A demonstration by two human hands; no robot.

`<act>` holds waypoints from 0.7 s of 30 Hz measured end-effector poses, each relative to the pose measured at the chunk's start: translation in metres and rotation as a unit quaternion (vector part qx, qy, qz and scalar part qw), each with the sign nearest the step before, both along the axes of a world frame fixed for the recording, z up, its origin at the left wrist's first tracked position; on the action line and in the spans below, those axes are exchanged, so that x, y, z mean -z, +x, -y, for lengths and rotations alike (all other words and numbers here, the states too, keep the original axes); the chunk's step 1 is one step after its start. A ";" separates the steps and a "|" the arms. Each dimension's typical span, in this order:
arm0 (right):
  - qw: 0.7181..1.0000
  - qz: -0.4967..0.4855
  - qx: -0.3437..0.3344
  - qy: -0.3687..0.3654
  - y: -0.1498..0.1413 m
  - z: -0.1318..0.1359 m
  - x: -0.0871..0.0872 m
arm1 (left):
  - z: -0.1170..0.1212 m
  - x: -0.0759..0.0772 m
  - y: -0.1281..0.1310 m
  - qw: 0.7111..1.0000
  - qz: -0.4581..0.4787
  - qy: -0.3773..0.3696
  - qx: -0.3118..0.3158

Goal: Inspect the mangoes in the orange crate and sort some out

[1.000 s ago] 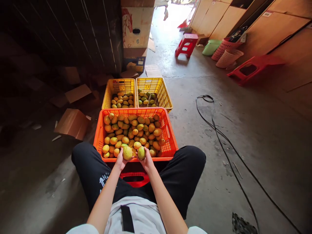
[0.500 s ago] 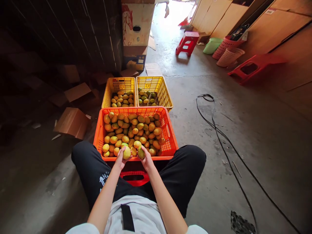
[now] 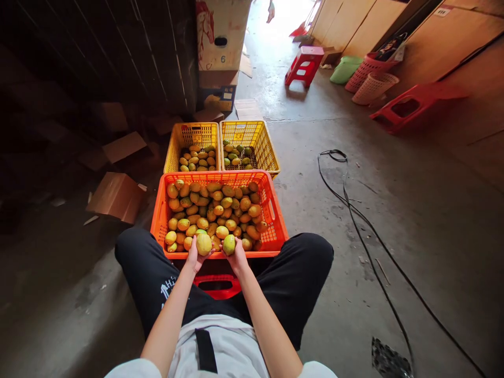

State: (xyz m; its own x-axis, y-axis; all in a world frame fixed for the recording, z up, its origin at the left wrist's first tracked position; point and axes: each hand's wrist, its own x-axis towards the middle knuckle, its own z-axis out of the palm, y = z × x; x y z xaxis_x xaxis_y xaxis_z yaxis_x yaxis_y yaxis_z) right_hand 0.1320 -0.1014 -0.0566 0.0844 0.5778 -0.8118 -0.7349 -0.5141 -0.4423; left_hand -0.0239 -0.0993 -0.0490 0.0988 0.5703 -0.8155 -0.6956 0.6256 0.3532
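Grey floor (image 3: 394, 199) spans frame right; below centre, left hand (image 3: 196, 258) fingers cup yellow fruit (image 3: 203, 244), right hand (image 3: 237, 258) fingers green fruit (image 3: 229, 244) (gentle pressure should limit bruising).

I see grey floor (image 3: 354, 294), scuffed. Black cable (image 3: 368, 229), looped right of centre, runs to lower right. Red stool (image 3: 304, 65) upright, upper right of centre; green bin (image 3: 345, 70) and two pink baskets (image 3: 375, 88) farther right. Brown carton (image 3: 117, 197) left of centre. Yellow crates (image 3: 269, 149) mid-frame, side by side, bases partly hidden.
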 end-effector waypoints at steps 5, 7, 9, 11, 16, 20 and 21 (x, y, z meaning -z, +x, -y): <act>0.998 0.018 0.009 0.052 -0.003 0.002 -0.012 | 0.001 0.001 0.002 1.000 -0.007 0.016 -0.001; 0.996 0.039 -0.009 0.079 -0.004 0.003 -0.017 | 0.003 0.002 0.002 0.999 -0.011 0.036 0.005; 0.994 0.050 -0.026 0.090 -0.005 0.004 -0.020 | 0.005 0.003 0.001 0.998 -0.025 0.057 0.003; 0.995 0.057 -0.020 0.081 -0.006 0.005 -0.021 | 0.006 0.004 0.000 0.996 -0.038 0.076 -0.004; 0.995 0.067 -0.002 0.068 -0.005 0.004 -0.017 | 0.005 0.007 -0.004 0.994 -0.038 0.097 -0.019; 0.996 0.046 -0.010 0.074 -0.002 0.004 -0.013 | 0.000 0.008 -0.007 0.997 -0.016 0.073 -0.017; 0.996 0.047 -0.009 0.075 -0.001 0.004 -0.013 | -0.001 0.008 -0.007 0.998 -0.015 0.065 -0.023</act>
